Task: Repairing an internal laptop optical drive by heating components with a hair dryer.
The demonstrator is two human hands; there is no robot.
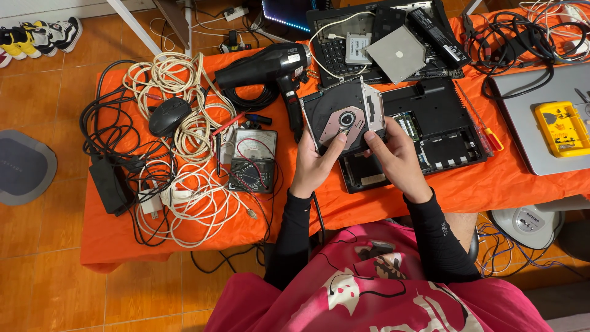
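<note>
A black laptop optical disc drive (343, 114) with its tray open and spindle showing is held up over the orange table (491, 184). My left hand (314, 163) grips its near left corner, thumb on the tray. My right hand (393, 154) grips its near right edge. Just beyond and under the drive lies an opened black laptop base (430, 132) with bare bays.
A black hair dryer (270, 67), an analog multimeter (253, 160), a mouse (167, 115) and tangled white and black cables (184, 184) crowd the left. A dismantled laptop with a silver drive (396, 52) lies behind; a grey laptop carrying a yellow case (562, 126) stands right, by a red screwdriver (482, 126).
</note>
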